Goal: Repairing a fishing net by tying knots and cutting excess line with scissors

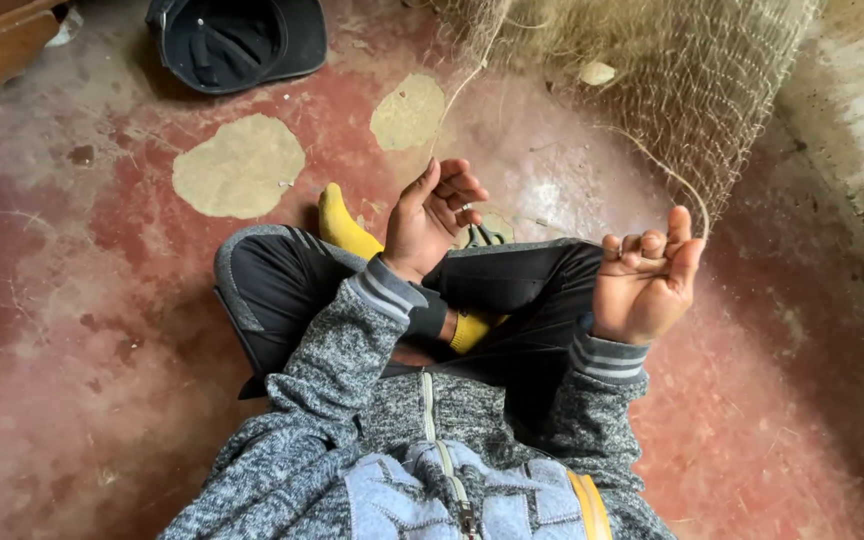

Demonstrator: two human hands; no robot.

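Two hands up over crossed legs, seen from the head camera. Left hand (434,215) curls loosely, fingers bent around thin twine (457,95) running up to the net (672,70). Right hand (647,275) faces palm-up, fingers folded, pinching a strand that arcs to the net hanging ahead. Dark cap (237,40) lies on the red floor (72,300).

Person seated cross-legged on the floor (72,330), lower centre of frame. Left hand (434,218) sits at centre, above the crossed legs (512,290). Right hand (647,280) is right of centre, level with the right knee. Net (672,90) hangs at upper right, behind both hands; 1 cord (652,160) runs from it down to the right hand's fingers (680,228), another rises from the left hand toward the net. Cap (237,40) lies on the floor, upper left. Foot (344,228) shows just left of the left hand.
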